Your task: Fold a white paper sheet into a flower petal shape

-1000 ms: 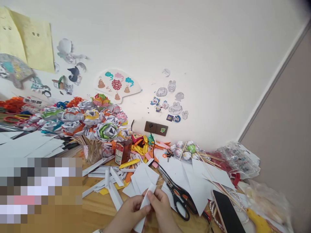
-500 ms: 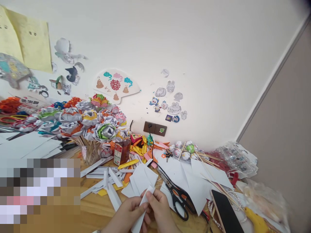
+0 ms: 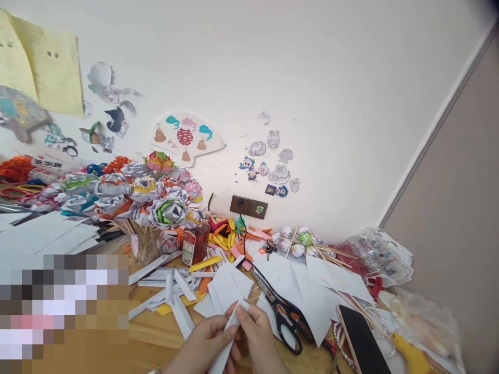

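Note:
Both hands hold a narrow folded strip of white paper (image 3: 223, 357) low in the middle of the head view. My left hand (image 3: 208, 337) pinches it partway along with the thumb on top. My right hand (image 3: 254, 324) grips its upper end, thumb pressed on the fold. The undersides of the fingers are partly hidden by the strip. Just beyond the hands lie loose white paper pieces (image 3: 228, 283). A pair of black-handled scissors (image 3: 278, 306) rests to the right of my right hand, its blades pointing away.
Folded white strips (image 3: 181, 317) lie left of the hands. Behind stand paper flowers (image 3: 169, 210) on sticks in a clear cup (image 3: 142, 246), beside a small bottle (image 3: 195, 244). At right are a phone (image 3: 362, 340), a yellow glue gun (image 3: 413, 353), and plastic bags (image 3: 384, 254).
The folded paper strip and both hands have shifted very slightly. Both hands keep their hold on it, and the things on the table have stayed put.

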### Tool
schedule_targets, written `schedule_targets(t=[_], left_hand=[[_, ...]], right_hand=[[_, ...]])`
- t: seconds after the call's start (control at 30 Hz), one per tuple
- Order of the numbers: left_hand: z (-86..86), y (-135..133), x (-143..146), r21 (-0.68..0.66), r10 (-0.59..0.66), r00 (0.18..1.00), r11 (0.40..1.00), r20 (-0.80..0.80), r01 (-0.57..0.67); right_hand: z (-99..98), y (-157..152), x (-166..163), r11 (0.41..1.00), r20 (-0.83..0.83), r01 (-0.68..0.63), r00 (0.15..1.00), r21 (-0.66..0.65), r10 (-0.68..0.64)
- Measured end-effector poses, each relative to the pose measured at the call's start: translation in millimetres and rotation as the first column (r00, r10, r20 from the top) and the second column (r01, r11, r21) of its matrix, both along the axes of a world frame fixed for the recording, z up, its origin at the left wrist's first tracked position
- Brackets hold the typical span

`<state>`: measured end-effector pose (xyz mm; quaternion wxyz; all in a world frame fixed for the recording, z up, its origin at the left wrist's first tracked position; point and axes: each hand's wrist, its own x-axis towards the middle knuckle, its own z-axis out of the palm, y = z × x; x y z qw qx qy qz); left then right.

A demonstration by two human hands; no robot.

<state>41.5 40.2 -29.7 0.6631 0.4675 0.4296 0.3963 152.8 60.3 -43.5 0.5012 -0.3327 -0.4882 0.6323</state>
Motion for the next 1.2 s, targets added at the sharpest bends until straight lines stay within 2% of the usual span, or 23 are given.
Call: schedule_targets(t=[0.23, 0.53, 0.73, 0.87, 1.07, 1.2], left_hand=[[0.1, 1, -1, -0.026, -0.042, 0.999, 0.999, 0.020, 0.043], [-5.3, 3, -2, -0.008, -0.026, 0.998, 1.000, -0.057, 0.026], [-4.9, 2, -1, 0.002, 0.002, 0.998, 1.000, -0.066, -0.002], [-2.7, 1, -1, 0.006, 0.008, 0.997, 1.000, -0.075, -0.007], [4.1, -1, 0, 0.002, -0.004, 0.998, 1.000, -0.064, 0.005], [6.1, -2, -2, 0.024, -0.057, 0.996, 0.998, -0.064, 0.059]], right_hand=[[2.2, 0, 1, 1.000, -0.013, 0.001, 1.000, 0.028, -0.001], [5.2, -4, -2, 0.999, -0.070, 0.019, 0.997, -0.049, -0.023], [9.5, -5, -2, 0.999, -0.070, 0.016, 0.997, -0.038, -0.019], [12.4, -7, -1, 1.000, -0.051, 0.016, 0.999, -0.026, -0.017], [9.4, -6, -2, 0.998, -0.107, -0.018, 0.994, -0.066, 0.010], [7.1, -6, -1, 0.995, -0.100, -0.023, 0.995, -0.095, 0.013]])
